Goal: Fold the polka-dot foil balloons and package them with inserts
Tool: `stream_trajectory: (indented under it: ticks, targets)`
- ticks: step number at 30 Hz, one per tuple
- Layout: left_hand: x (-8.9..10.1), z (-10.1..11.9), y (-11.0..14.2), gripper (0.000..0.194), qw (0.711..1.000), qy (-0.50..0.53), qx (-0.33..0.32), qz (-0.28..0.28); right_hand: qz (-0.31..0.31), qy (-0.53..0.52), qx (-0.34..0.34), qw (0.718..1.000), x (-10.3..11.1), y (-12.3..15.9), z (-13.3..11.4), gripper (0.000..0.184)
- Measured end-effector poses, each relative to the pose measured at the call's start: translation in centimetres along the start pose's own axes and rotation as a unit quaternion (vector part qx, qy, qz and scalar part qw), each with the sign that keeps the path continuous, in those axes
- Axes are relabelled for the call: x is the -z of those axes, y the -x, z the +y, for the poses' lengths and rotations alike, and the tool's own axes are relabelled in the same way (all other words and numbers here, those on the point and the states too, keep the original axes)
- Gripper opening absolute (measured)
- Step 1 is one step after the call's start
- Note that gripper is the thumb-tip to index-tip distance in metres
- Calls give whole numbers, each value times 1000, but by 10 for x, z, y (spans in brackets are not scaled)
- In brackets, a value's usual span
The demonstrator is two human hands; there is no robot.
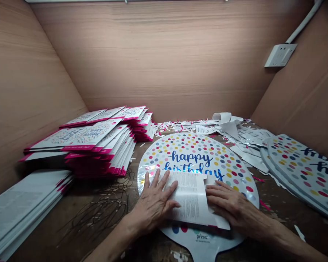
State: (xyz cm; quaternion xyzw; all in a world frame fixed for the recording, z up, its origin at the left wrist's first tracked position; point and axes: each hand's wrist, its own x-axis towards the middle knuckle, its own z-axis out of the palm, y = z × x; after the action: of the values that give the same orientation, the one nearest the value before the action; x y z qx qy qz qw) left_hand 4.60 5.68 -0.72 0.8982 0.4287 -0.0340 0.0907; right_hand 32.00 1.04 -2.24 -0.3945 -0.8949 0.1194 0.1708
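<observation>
Forearms (117, 236) are entering from the bottom edge of the head view and reaching toward a round foil balloon (198, 149), which is lying flat on a scarred wooden workbench (98, 233). Its neck tab (202, 251) is pointing back toward the person, so the balloon's long axis is running straight away from the camera, with the blue "happy birthday" lettering reading upright from the person's side. A printed paper leaflet (190, 198) is lying on the balloon's lower half, between the hands, and is covering part of "birthday"; its long axis is running roughly along the balloon's, skewing right at the near end. The left hand (153, 203) is lying open and palm down, fingers spread, across the leaflet's left edge and the foil. The right hand (236, 207) is lying open and palm down too, its fingers reaching onto the leaflet's right edge. Neither hand is clenching or grasping anything. Stacks of packaged balloons with magenta edges (98, 145) are piling up to the left, beside a stack of white printed sheets (22, 207). Paper trimmings (202, 125) are scattering behind the balloon, and two more polka-dot foil balloons (303, 174) are overlapping at the right. A wall socket plate (281, 55) is mounted on the wood-panelled wall (317, 109).
</observation>
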Motion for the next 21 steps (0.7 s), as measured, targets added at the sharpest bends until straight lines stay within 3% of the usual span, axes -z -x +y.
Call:
stream_trajectory:
  ticks: [3, 6, 10, 21]
  targets:
    - [-10, 20, -15, 70, 998, -14, -38, 42, 106, 29, -33, 993, -4, 12, -2, 26]
    - [-28, 33, -25, 69, 995, -15, -90, 43, 146, 21, -59, 987, -9, 11, -9, 25]
    - [-38, 36, -28, 68, 995, -26, -94, 37, 111, 8, -81, 991, -16, 2, -13, 21]
    - [-38, 38, -26, 71, 996, -21, -83, 31, -1, 55, -95, 994, -19, -10, -10, 17]
